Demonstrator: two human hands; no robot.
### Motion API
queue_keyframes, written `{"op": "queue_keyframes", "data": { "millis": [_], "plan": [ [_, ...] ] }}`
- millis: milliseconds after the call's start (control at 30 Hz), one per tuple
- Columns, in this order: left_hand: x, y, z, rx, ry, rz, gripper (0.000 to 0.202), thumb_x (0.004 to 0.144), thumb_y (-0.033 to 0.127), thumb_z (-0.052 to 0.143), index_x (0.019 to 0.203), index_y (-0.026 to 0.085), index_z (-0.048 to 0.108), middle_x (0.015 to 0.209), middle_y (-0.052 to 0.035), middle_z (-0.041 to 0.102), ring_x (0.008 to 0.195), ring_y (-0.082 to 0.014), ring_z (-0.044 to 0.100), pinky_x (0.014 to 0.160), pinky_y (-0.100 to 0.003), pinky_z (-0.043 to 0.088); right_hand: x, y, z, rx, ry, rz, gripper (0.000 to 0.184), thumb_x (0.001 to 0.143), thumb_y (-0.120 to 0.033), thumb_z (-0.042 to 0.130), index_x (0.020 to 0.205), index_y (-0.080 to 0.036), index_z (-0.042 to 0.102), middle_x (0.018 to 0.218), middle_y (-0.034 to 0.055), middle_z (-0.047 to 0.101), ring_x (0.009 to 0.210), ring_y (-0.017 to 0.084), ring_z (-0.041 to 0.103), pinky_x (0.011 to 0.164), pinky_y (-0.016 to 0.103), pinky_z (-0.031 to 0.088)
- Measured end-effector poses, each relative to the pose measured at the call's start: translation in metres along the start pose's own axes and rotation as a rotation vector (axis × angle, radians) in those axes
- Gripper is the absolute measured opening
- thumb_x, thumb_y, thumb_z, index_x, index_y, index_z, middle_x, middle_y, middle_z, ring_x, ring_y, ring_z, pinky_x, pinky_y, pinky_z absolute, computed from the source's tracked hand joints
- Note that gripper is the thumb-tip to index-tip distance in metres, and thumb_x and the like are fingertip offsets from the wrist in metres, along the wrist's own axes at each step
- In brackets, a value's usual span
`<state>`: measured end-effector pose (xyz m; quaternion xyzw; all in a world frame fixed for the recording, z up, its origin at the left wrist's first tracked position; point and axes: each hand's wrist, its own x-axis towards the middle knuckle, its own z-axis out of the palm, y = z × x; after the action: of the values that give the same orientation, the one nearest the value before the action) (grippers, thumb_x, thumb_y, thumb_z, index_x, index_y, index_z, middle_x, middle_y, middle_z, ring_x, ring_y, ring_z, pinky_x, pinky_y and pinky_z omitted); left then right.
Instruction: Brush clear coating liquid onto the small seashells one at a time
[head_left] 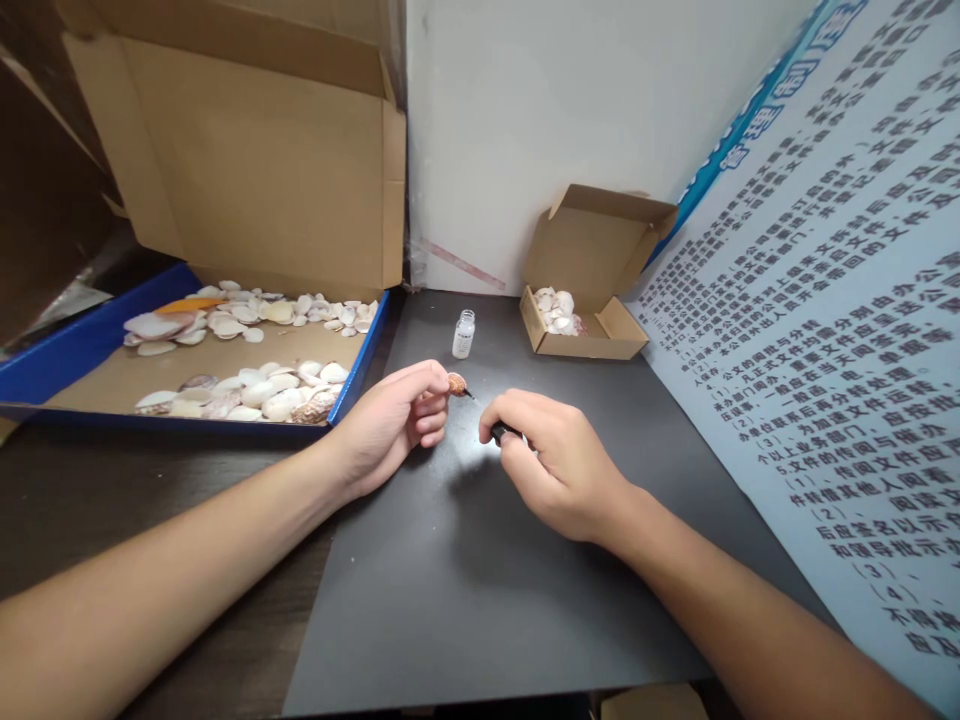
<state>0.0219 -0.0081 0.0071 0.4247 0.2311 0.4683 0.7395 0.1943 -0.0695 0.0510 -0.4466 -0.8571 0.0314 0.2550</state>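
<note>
Between the thumb and forefinger of my left hand (401,425) is a small brown speckled seashell (457,384), held above the dark mat. My right hand (559,455) grips a black-capped applicator brush (504,431). Its thin stem points at the shell, and the dark tip is at or very near the shell's lower right edge; whether they touch I cannot tell. A small clear glass bottle (463,335) stands upright and uncapped on the mat, just beyond both hands.
To the left, a large blue-edged cardboard box (358,350) holds many seashells (262,390) in two rows. An open small cardboard box (592,346) with white shells (556,310) stands at the back right. A printed poster (847,330) slopes along the right side of the dark mat (420,610).
</note>
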Motion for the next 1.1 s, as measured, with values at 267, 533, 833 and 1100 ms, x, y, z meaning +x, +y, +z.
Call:
{"op": "queue_keyframes", "data": {
  "millis": [267,533,833,1100],
  "plan": [
    [0.0005,-0.0008,-0.0012,0.011,-0.014,0.010,0.015,0.081,0.018,0.058,0.067,0.017,0.053,0.059,0.0055,0.024,0.051,-0.0084,0.021,0.043,-0.018,0.026,0.0001,-0.0006,0.0008,0.016,-0.014,-0.048,0.019,0.081,-0.014,0.039,0.079,-0.017,0.058,0.072,0.0017,0.056,0.067,0.016,0.048,0.064,0.030,0.034],
    [-0.0011,-0.0016,-0.0009,0.032,-0.022,0.015,0.016,0.081,0.019,0.058,0.068,0.017,0.049,0.058,0.0062,0.027,0.049,-0.0069,0.023,0.043,-0.018,0.027,-0.0002,-0.0008,0.0009,0.063,-0.021,-0.119,0.021,0.081,-0.012,0.040,0.084,-0.016,0.061,0.075,0.0023,0.056,0.069,0.016,0.048,0.066,0.031,0.036],
    [0.0001,-0.0016,-0.0017,0.038,-0.022,0.010,0.007,0.082,0.020,0.058,0.076,0.016,0.058,0.058,0.0064,0.027,0.048,-0.0067,0.025,0.043,-0.018,0.027,-0.0016,-0.0023,0.0006,0.044,-0.031,-0.101,0.022,0.081,-0.013,0.042,0.085,-0.015,0.063,0.076,0.0025,0.058,0.070,0.016,0.049,0.067,0.031,0.037],
    [-0.0001,-0.0024,-0.0001,0.054,0.016,0.031,0.006,0.080,0.018,0.061,0.077,0.016,0.056,0.075,0.0025,0.048,0.049,-0.0043,0.033,0.042,-0.018,0.032,0.0011,0.0005,0.0014,-0.041,-0.022,0.028,0.021,0.084,-0.015,0.042,0.085,-0.017,0.062,0.078,0.0030,0.061,0.071,0.017,0.051,0.066,0.031,0.036]
  ]
}}
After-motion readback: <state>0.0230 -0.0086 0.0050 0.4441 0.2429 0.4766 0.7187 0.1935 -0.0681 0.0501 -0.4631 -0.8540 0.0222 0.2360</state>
